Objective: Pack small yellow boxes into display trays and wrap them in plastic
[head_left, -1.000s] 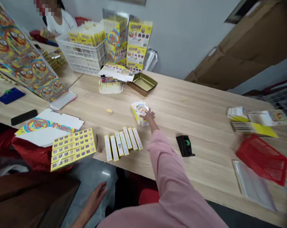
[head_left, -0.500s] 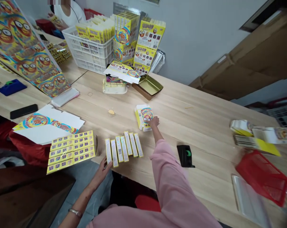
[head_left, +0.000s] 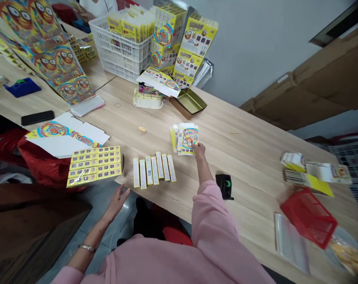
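My right hand (head_left: 199,151) pinches the lower right corner of a flat printed carton (head_left: 189,132), which has a cartoon face in a ring. Beside and partly under that carton lie more flattened cartons (head_left: 174,137). My left hand (head_left: 117,203) is empty with its fingers apart, just off the front edge of the table. Closest to it is a row of several narrow yellow-and-white boxes (head_left: 153,170) standing side by side. Left of the row, a block of small yellow boxes (head_left: 95,166) under shiny film sits at the table edge.
A black tape dispenser (head_left: 224,186) lies right of my forearm. Farther right are a red basket (head_left: 309,217) and clear plastic sleeves (head_left: 291,240). A gold tray (head_left: 191,101), a white crate (head_left: 122,55) and stacked yellow boxes (head_left: 193,47) stand at the back. A co-worker is partly visible behind.
My right hand has shifted one carton rightward off the pile. My left hand has drawn back from the row of narrow boxes, toward me and left. The camera view has shifted too.
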Demonstrator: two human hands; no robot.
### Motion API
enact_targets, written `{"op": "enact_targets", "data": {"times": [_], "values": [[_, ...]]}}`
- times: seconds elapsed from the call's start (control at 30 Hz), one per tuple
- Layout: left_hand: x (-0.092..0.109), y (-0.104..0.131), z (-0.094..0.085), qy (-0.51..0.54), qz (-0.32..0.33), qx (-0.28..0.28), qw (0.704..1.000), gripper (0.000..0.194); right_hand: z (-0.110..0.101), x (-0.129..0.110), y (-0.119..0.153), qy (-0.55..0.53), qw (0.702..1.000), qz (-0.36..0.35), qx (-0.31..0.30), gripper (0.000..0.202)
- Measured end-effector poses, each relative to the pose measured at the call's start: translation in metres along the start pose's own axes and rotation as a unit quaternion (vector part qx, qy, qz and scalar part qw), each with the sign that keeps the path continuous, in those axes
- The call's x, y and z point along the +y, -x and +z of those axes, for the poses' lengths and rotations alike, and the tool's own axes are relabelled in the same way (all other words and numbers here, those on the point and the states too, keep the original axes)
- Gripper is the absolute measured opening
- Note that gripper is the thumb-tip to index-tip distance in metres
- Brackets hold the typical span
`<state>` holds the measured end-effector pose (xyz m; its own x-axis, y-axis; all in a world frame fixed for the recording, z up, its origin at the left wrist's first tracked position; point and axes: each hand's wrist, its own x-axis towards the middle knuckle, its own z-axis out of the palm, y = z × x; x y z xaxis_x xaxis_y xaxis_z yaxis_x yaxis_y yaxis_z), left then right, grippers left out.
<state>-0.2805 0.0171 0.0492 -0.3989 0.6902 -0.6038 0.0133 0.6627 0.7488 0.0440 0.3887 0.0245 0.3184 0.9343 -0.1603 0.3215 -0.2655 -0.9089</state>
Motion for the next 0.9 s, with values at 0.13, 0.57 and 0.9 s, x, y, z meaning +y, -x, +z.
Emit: {"op": "enact_targets", "data": {"times": [0.13,0.57,0.9], "values": [[-0.034,0.030,-0.022,0.000,-0.031,-0.003,1.000,0.090,-0.034,0.016,0.052,-0.048,0.998,0.033,0.016,0.027],[0.035,0.123,-0.022,0.321,0.072,-0.049,0.943,0.094,-0.035,-0.026,0.282,-0.155,0.943,-0.029,-0.294,0.041],[-0.010,0.112,-0.073,0.396,-0.114,0.080,0.908,0.077,0.039,-0.068,0.082,0.262,0.962,-0.042,-0.067,0.106]]}}
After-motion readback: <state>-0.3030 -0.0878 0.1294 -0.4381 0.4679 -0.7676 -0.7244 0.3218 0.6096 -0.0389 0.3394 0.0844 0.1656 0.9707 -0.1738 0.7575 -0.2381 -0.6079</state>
